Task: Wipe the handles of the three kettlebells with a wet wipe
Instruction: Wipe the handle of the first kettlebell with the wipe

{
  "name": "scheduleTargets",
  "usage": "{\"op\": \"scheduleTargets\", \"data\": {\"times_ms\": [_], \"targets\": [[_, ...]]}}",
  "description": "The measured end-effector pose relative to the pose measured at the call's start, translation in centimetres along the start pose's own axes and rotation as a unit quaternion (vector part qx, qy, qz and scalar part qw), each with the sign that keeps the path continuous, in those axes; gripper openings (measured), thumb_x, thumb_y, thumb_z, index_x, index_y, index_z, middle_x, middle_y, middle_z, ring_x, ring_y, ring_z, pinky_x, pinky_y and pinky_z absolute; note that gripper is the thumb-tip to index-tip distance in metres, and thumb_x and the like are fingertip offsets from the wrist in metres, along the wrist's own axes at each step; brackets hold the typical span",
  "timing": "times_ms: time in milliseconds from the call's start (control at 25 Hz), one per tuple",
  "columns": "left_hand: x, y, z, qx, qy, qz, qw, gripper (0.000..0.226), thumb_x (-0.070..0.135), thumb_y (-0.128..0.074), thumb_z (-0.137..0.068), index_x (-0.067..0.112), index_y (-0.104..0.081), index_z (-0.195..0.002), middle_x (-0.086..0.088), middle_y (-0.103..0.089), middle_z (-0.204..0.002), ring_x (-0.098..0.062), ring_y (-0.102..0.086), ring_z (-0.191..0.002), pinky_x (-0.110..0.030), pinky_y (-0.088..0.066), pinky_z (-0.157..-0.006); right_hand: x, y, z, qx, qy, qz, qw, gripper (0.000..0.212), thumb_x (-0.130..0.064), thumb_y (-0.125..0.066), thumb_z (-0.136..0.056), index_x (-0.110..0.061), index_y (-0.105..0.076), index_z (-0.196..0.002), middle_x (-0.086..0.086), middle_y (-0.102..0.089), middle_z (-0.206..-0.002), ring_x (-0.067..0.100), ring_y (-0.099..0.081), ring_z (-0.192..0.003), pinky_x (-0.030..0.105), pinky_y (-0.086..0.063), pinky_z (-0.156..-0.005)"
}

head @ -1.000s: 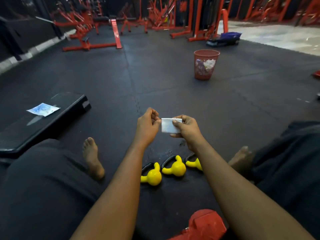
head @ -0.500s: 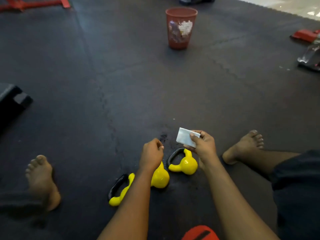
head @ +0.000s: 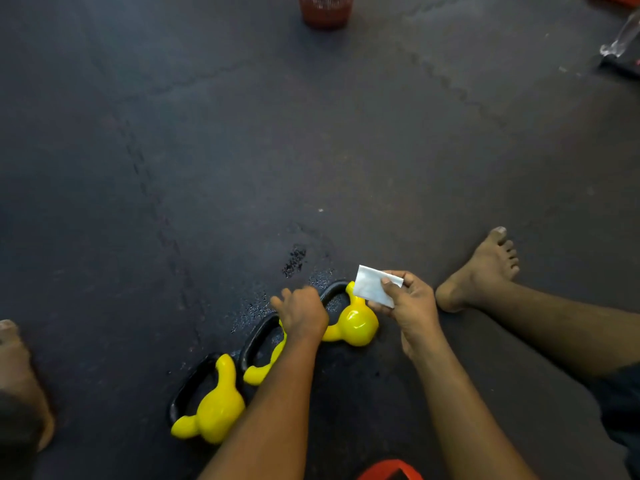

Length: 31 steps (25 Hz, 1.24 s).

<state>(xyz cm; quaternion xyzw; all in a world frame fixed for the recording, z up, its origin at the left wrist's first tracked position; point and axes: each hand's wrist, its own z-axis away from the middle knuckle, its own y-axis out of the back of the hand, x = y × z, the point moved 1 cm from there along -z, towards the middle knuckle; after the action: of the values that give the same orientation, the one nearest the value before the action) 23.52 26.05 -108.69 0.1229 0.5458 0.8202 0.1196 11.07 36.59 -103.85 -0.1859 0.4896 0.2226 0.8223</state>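
Three yellow kettlebells with black handles lie on their sides on the dark floor mat in a diagonal row: the left kettlebell (head: 211, 407), the middle kettlebell (head: 258, 372) and the right kettlebell (head: 356, 323). My left hand (head: 303, 315) rests over the middle kettlebell, covering its body, fingers curled down; whether it grips is unclear. My right hand (head: 408, 306) holds a folded white wet wipe (head: 374, 285) pinched between thumb and fingers, just above the right kettlebell's handle (head: 332, 292).
A red mesh waste bin (head: 325, 12) stands at the top edge. My bare right foot (head: 481, 271) lies right of the kettlebells, my left foot (head: 17, 375) at the far left. A red object (head: 391, 471) sits at the bottom edge. Wet spots mark the mat (head: 294, 261).
The view tilted down and closer. My left hand let go of the wipe and dropped onto the middle kettlebell. My right hand lowered the wipe toward the right kettlebell.
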Motion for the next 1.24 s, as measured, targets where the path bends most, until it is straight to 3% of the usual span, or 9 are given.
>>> {"op": "scheduleTargets", "data": {"times_ms": [160,280,360,480,680,800,960,1080,1240], "targets": [[0.6,0.9,1.0,0.004,-0.027,-0.005,1.000,0.027,0.023,-0.059,-0.083,0.015,-0.057,-0.109,-0.006,-0.067,-0.106,-0.028,-0.054,-0.111,-0.047,-0.029,-0.096,0.5,1.7,0.3,0.062,-0.003,-0.026,0.998,0.009,-0.002,-0.057,-0.093,-0.008,-0.060,-0.088,0.010,-0.062,-0.086,0.019,-0.063,-0.075,0.023,-0.055,-0.045],[0.9,1.8,2.9,0.018,-0.052,0.061,0.997,0.037,0.013,-0.057,-0.083,0.012,-0.046,-0.119,-0.011,-0.069,-0.104,-0.032,-0.062,-0.100,-0.049,-0.031,-0.100,1.2,3.0,1.2,0.118,-0.023,-0.029,0.992,0.006,-0.003,-0.056,-0.093,-0.007,-0.059,-0.094,0.014,-0.061,-0.096,0.024,-0.063,-0.083,0.024,-0.057,-0.047],[0.9,2.3,4.7,0.021,-0.085,0.111,0.990,0.044,0.004,-0.052,-0.083,0.009,-0.041,-0.125,-0.018,-0.067,-0.106,-0.039,-0.061,-0.099,-0.047,-0.041,-0.091,1.5,3.8,2.2,0.129,-0.025,-0.031,0.991,0.010,-0.003,-0.055,-0.093,-0.009,-0.061,-0.098,0.013,-0.063,-0.099,0.025,-0.064,-0.086,0.024,-0.057,-0.049],[1.1,3.1,7.5,0.039,-0.116,0.174,0.977,0.036,0.005,-0.055,-0.083,0.009,-0.045,-0.118,-0.022,-0.064,-0.104,-0.043,-0.060,-0.098,-0.047,-0.047,-0.077,1.6,4.5,3.5,0.119,-0.019,-0.023,0.992,0.017,-0.003,-0.053,-0.093,-0.009,-0.066,-0.103,0.010,-0.065,-0.095,0.020,-0.064,-0.078,0.025,-0.054,-0.050],[0.6,3.9,11.7,0.061,-0.151,0.172,0.972,0.029,0.004,-0.051,-0.081,0.017,-0.049,-0.106,-0.018,-0.066,-0.095,-0.041,-0.061,-0.091,-0.040,-0.042,-0.064,2.9,4.6,5.0,0.146,-0.012,0.051,0.988,0.019,-0.005,-0.057,-0.091,-0.018,-0.070,-0.087,0.011,-0.067,-0.093,0.026,-0.063,-0.085,0.043,-0.058,-0.071],[-2.7,2.9,12.5,0.028,-0.151,0.212,0.965,0.041,0.009,-0.062,-0.077,0.027,-0.053,-0.112,-0.009,-0.068,-0.101,-0.034,-0.062,-0.093,-0.037,-0.048,-0.067,4.7,4.0,5.9,0.165,-0.011,0.143,0.976,0.022,-0.006,-0.058,-0.088,-0.018,-0.075,-0.096,0.010,-0.071,-0.097,0.023,-0.064,-0.083,0.039,-0.058,-0.074],[-4.6,2.3,11.6,-0.013,-0.175,0.280,0.944,0.051,0.016,-0.072,-0.077,0.037,-0.058,-0.122,0.003,-0.069,-0.109,-0.021,-0.064,-0.096,-0.029,-0.050,-0.079,6.8,1.6,6.5,0.068,-0.045,0.151,0.985,0.024,-0.005,-0.056,-0.088,-0.019,-0.075,-0.094,0.009,-0.073,-0.095,0.021,-0.066,-0.084,0.035,-0.058,-0.075],[-4.8,2.0,10.6,-0.024,-0.177,0.328,0.927,0.042,0.023,-0.066,-0.086,0.038,-0.060,-0.126,0.002,-0.071,-0.110,-0.019,-0.065,-0.096,-0.031,-0.052,-0.083,5.9,1.2,6.1,0.004,-0.094,0.089,0.992,0.021,-0.003,-0.050,-0.092,-0.013,-0.068,-0.090,0.011,-0.068,-0.084,0.020,-0.062,-0.072,0.024,-0.052,-0.054],[-4.6,1.8,9.9,-0.033,-0.195,0.348,0.916,0.036,0.024,-0.064,-0.089,0.034,-0.064,-0.124,0.002,-0.070,-0.115,-0.016,-0.064,-0.105,-0.034,-0.052,-0.091,4.4,1.5,4.5,-0.062,-0.145,0.067,0.985,0.025,-0.005,-0.041,-0.096,0.000,-0.065,-0.100,0.016,-0.064,-0.088,0.026,-0.058,-0.083,0.037,-0.048,-0.077]]}}
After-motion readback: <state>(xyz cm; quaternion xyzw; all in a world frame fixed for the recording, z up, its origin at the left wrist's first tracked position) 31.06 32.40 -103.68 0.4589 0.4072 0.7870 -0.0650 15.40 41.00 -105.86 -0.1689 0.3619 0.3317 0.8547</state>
